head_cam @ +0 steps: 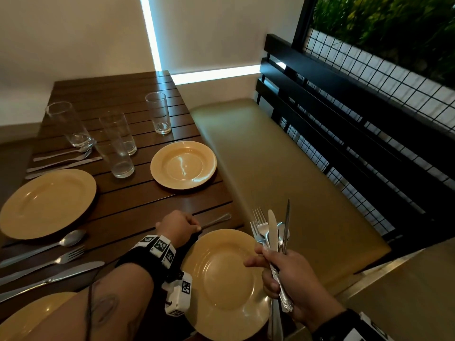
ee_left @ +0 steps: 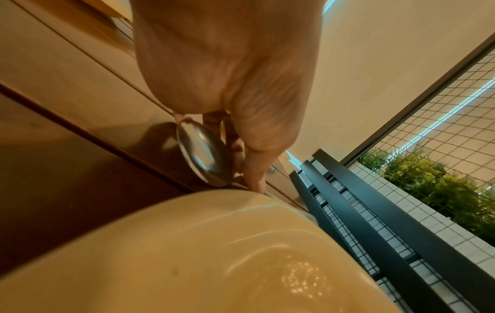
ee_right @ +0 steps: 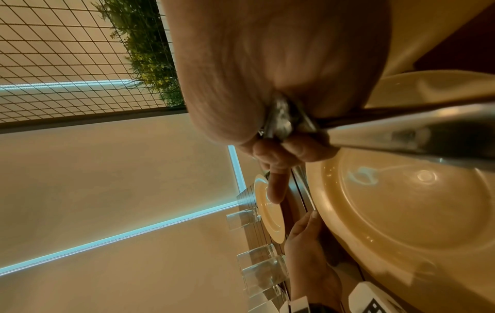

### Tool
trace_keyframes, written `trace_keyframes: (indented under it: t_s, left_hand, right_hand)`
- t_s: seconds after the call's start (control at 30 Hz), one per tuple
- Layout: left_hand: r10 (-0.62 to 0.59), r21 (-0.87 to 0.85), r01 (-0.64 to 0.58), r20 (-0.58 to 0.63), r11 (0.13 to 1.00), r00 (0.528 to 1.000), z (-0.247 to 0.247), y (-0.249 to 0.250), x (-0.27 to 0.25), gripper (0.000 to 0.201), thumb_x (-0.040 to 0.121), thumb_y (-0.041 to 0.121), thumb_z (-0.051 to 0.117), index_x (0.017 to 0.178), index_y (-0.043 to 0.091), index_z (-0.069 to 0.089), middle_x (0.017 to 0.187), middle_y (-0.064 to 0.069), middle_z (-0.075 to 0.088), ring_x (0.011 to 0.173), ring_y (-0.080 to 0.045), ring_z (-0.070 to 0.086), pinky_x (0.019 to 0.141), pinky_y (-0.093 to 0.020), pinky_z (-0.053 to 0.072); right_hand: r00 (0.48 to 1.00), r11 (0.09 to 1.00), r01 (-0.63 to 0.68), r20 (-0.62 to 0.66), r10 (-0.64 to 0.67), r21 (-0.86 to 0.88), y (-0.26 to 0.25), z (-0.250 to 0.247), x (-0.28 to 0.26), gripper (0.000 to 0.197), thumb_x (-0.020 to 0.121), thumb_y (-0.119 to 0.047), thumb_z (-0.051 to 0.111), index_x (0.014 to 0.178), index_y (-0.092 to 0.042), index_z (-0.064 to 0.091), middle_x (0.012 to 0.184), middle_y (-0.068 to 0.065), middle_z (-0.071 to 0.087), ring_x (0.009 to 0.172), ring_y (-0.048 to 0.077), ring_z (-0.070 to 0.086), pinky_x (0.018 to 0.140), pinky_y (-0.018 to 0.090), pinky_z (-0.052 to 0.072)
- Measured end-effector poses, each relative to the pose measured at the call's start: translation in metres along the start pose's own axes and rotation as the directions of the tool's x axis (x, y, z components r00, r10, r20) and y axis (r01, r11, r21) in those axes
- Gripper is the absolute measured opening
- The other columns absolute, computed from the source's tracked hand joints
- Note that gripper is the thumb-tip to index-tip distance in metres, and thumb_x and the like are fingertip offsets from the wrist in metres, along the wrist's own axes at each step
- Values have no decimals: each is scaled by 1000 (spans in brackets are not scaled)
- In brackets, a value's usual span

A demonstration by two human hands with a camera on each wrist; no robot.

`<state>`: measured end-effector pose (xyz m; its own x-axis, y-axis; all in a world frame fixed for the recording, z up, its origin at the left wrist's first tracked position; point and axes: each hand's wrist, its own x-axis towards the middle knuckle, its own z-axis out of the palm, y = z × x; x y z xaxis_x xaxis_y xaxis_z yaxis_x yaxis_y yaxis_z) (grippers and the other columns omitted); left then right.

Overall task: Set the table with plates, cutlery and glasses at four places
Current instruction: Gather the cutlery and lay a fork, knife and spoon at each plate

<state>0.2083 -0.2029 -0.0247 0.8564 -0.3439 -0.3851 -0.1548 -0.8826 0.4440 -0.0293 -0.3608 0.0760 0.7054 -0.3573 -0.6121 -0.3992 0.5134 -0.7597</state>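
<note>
A spoon (head_cam: pixel 216 220) is pinched on the table (head_cam: pixel 138 203) by the left hand (head_cam: pixel 177 227), its bowl hidden. Bunched cutlery (head_cam: pixel 269 232) is gripped by the right hand (head_cam: pixel 293 281); handles are covered.

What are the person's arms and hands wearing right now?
Both hands are bare. The left wrist carries a black strap with white square-patterned marker tags and a white camera box, also tagged; a thin dark cable runs along the tattooed forearm. The right wrist shows a similar black band with tags.
</note>
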Motion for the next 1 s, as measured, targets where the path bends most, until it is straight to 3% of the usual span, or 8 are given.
trace_keyframes:
  t_s: [0.17, 0.33, 0.8, 0.83, 0.9, 1.0]
  left_hand:
    - [51, 59, -49, -36, 997, 998, 4, 4, 0, 12, 86, 43, 73, 76, 38, 75, 88, 20, 72, 102, -12, 60, 96, -46, 32]
    - [105, 124, -102, -14, 987, 994, 10, 12, 1, 14, 86, 46, 72, 73, 41, 72, 91, 21, 70, 112, -14, 56, 100, -48, 30]
    - [121, 117, -123, 20, 985, 992, 1, 16, -4, 10, 87, 47, 71, 79, 43, 75, 95, 21, 72, 113, -13, 59, 105, -50, 29]
    - [122, 79, -122, 11, 989, 993, -1, 15, -6, 6, 86, 49, 72, 85, 44, 75, 99, 21, 72, 114, -12, 59, 105, -49, 30]
    - [108, -76, -113, -59, 991, 992, -11, 12, -10, 23, 82, 56, 72, 102, 44, 74, 109, 20, 71, 113, -11, 62, 106, -48, 39]
    - [45, -508, -140, -196, 850, 980, -39, 18, -40, 27, 87, 52, 71, 110, 37, 72, 107, 11, 72, 104, -12, 68, 92, -40, 55]
  right_hand:
    - [1000, 1000, -4, -6, 4, -8, 2, 2, 1, 25, 104, -15, 46, 117, 6, 52, 95, 27, 75, 34, 13, 34, 36, 21, 27]
    - [1000, 1000, -11, 2, 11, -2, 3, 1, 0, 25, 105, -15, 46, 117, 5, 53, 95, 28, 75, 34, 13, 34, 36, 21, 28]
    - [1000, 1000, 20, 20, -20, 11, 6, 2, 4, 25, 105, -15, 47, 117, 6, 53, 90, 25, 74, 35, 13, 33, 38, 22, 27]
    - [999, 999, 29, 22, -30, 18, 5, 3, 5, 26, 104, -15, 47, 117, 6, 53, 87, 24, 74, 35, 13, 33, 38, 22, 28]
    - [998, 998, 62, 27, -63, 27, 2, 7, 8, 26, 104, -16, 48, 117, 6, 54, 82, 20, 72, 35, 13, 33, 39, 22, 29]
    - [988, 989, 146, 54, -147, 26, -12, 22, 14, 27, 105, -18, 47, 116, 5, 55, 78, 16, 69, 36, 14, 32, 41, 23, 29]
